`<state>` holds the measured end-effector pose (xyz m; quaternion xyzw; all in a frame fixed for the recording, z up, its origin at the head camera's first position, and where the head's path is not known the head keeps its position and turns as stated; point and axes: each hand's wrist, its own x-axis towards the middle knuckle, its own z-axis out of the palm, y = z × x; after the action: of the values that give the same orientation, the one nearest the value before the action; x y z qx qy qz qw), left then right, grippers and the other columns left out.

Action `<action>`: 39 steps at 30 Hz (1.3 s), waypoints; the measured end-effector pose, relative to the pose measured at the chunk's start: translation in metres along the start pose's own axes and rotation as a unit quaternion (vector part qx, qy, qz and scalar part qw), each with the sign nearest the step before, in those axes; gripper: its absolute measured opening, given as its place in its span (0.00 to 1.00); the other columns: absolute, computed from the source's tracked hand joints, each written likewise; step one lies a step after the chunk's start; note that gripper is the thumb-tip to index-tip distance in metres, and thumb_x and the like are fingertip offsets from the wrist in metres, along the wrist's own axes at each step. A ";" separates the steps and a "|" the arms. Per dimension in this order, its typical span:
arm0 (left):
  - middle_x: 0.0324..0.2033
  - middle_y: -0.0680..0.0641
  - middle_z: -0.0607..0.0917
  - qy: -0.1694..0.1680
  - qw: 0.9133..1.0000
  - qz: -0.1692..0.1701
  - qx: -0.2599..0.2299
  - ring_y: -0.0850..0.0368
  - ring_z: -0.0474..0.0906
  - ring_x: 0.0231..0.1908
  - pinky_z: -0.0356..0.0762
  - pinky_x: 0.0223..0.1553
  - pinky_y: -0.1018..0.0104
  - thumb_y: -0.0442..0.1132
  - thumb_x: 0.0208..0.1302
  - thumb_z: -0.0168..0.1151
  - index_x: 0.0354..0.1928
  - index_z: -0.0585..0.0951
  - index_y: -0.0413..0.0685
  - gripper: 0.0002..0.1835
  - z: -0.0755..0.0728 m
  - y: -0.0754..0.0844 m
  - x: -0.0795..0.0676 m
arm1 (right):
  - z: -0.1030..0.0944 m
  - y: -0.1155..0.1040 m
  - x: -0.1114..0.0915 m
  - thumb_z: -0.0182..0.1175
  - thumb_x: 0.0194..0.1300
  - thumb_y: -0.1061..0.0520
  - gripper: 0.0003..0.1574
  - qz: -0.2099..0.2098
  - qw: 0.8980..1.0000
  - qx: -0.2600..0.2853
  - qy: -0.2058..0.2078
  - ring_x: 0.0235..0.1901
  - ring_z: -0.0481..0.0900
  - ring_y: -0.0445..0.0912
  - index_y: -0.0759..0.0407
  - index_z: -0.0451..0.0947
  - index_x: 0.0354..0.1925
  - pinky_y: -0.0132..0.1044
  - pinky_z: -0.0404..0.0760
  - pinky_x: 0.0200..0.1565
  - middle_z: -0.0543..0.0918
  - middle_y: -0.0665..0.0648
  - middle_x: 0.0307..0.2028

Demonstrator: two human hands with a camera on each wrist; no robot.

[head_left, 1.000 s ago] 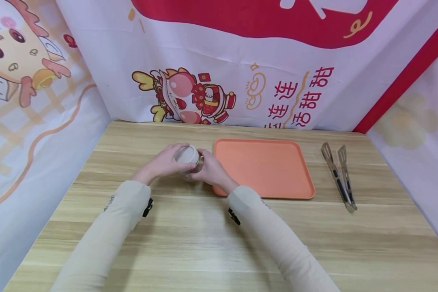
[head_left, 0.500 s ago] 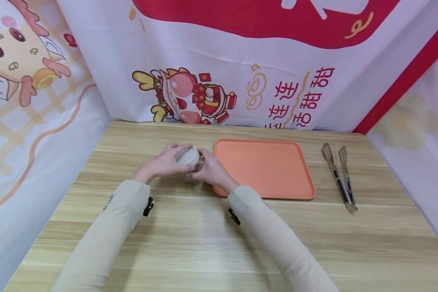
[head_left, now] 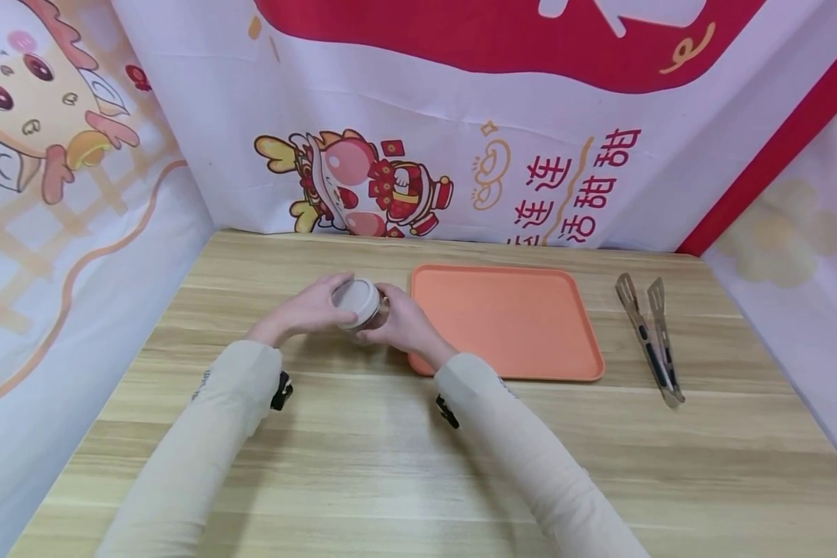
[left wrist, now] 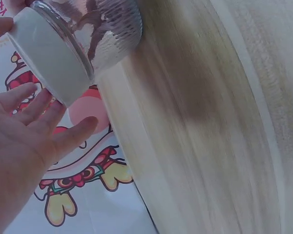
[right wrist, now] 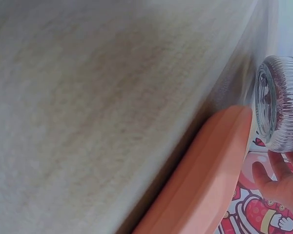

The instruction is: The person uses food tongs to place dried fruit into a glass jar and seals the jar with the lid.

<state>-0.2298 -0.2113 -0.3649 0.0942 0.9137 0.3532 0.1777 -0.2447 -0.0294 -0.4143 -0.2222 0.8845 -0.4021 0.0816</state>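
A clear ribbed glass jar with a pale grey-white lid is held tilted between both hands, left of the tray. My left hand has its thumb and fingers round the lid's rim. In the left wrist view, the left fingers are spread along the lid's edge. My right hand grips the glass body from the right. The jar's thick round base faces the right wrist camera, raised off the table. Brownish shapes show through the glass, too unclear to name. The right palm hides part of the jar.
An orange rectangular tray lies right behind the right wrist, its left edge partly under the forearm. Farther right, metal tongs with black grips lie on the wooden table. A printed cloth hangs along the table's back edge.
My left hand has turned and drawn slightly left on the lid, so more of its top shows. The lid stays on the jar. The right hand keeps its hold in place.
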 end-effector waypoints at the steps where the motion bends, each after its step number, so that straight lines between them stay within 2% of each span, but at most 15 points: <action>1: 0.72 0.34 0.54 0.001 1.000 -0.006 -0.002 0.37 0.58 0.67 0.61 0.68 0.39 0.50 0.60 0.61 0.74 0.50 0.42 0.47 0.001 0.000 0.000 | 0.000 0.000 0.000 0.75 0.47 0.50 0.53 0.002 1.000 -0.001 -0.001 0.61 0.73 0.50 0.61 0.62 0.66 0.45 0.73 0.65 0.73 0.59 0.61; 6: 0.68 0.32 0.56 0.028 0.999 -0.032 -0.007 0.38 0.62 0.63 0.66 0.63 0.40 0.63 0.60 0.59 0.74 0.55 0.47 0.47 0.006 -0.002 0.002 | 0.000 0.001 0.001 0.75 0.47 0.51 0.53 0.012 1.000 -0.001 -0.004 0.62 0.72 0.50 0.60 0.61 0.67 0.44 0.73 0.65 0.73 0.59 0.62; 11: 0.64 0.32 0.59 0.024 0.999 -0.034 -0.018 0.40 0.66 0.56 0.77 0.53 0.49 0.57 0.60 0.62 0.74 0.55 0.51 0.45 0.005 -0.002 0.000 | -0.002 -0.001 0.000 0.75 0.48 0.51 0.53 0.021 1.000 0.000 -0.008 0.63 0.71 0.50 0.59 0.60 0.68 0.45 0.72 0.66 0.72 0.58 0.63; 14: 0.68 0.32 0.57 0.016 1.000 -0.019 -0.018 0.38 0.65 0.59 0.75 0.57 0.46 0.49 0.59 0.64 0.75 0.51 0.48 0.47 0.003 -0.003 0.000 | -0.002 -0.001 0.000 0.75 0.47 0.51 0.54 0.019 1.000 0.000 -0.008 0.63 0.71 0.50 0.59 0.60 0.67 0.45 0.71 0.66 0.71 0.59 0.64; 17: 0.71 0.33 0.55 0.012 1.000 -0.004 -0.007 0.39 0.62 0.64 0.67 0.64 0.42 0.45 0.56 0.64 0.75 0.46 0.42 0.50 0.002 -0.004 0.000 | -0.002 -0.001 0.000 0.75 0.47 0.51 0.54 0.015 1.000 -0.004 -0.008 0.63 0.71 0.50 0.60 0.60 0.67 0.45 0.71 0.67 0.72 0.59 0.64; 19: 0.71 0.33 0.54 0.007 1.000 -0.005 -0.008 0.39 0.61 0.65 0.64 0.66 0.41 0.46 0.56 0.64 0.75 0.44 0.39 0.52 0.002 -0.004 0.001 | -0.002 -0.001 0.000 0.75 0.47 0.51 0.54 0.013 1.000 -0.006 -0.008 0.63 0.71 0.50 0.61 0.61 0.67 0.45 0.71 0.67 0.72 0.59 0.63; 21: 0.70 0.33 0.54 0.006 1.000 -0.015 -0.009 0.38 0.61 0.65 0.64 0.66 0.40 0.51 0.57 0.64 0.75 0.45 0.39 0.53 0.004 -0.004 0.001 | -0.002 -0.001 0.001 0.75 0.47 0.51 0.54 0.012 1.000 -0.006 -0.008 0.63 0.71 0.50 0.61 0.61 0.67 0.45 0.71 0.66 0.72 0.59 0.63; 24: 0.69 0.33 0.53 0.016 0.999 -0.034 -0.010 0.37 0.61 0.64 0.63 0.66 0.38 0.61 0.58 0.61 0.74 0.49 0.41 0.52 0.006 -0.005 0.002 | -0.002 -0.001 0.001 0.75 0.47 0.51 0.54 0.013 1.000 -0.005 -0.008 0.62 0.72 0.50 0.61 0.61 0.67 0.45 0.72 0.66 0.72 0.60 0.63; 27: 0.68 0.32 0.55 0.027 0.999 -0.044 -0.010 0.36 0.62 0.63 0.64 0.65 0.37 0.64 0.59 0.59 0.74 0.52 0.45 0.50 0.008 -0.006 0.003 | -0.002 -0.001 0.001 0.75 0.47 0.51 0.54 0.012 1.000 -0.008 -0.007 0.62 0.72 0.50 0.61 0.61 0.67 0.45 0.72 0.66 0.72 0.60 0.63; 32: 0.64 0.31 0.60 0.031 0.999 -0.042 -0.002 0.38 0.65 0.59 0.68 0.61 0.39 0.62 0.58 0.61 0.74 0.54 0.48 0.48 0.009 -0.004 0.002 | -0.002 0.000 0.002 0.76 0.47 0.51 0.54 0.011 1.000 -0.013 -0.006 0.62 0.72 0.51 0.61 0.61 0.67 0.45 0.72 0.65 0.72 0.60 0.62; 39: 0.64 0.32 0.60 0.018 0.999 -0.030 -0.009 0.37 0.65 0.60 0.68 0.61 0.39 0.55 0.56 0.66 0.75 0.53 0.51 0.49 0.006 -0.005 0.001 | -0.001 0.000 0.001 0.75 0.47 0.50 0.54 0.013 1.000 -0.012 -0.009 0.61 0.73 0.50 0.60 0.61 0.67 0.44 0.74 0.64 0.72 0.59 0.62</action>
<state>-0.2288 -0.2108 -0.3725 0.0589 0.9158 0.3576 0.1729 -0.2462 -0.0294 -0.4131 -0.2152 0.8914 -0.3881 0.0923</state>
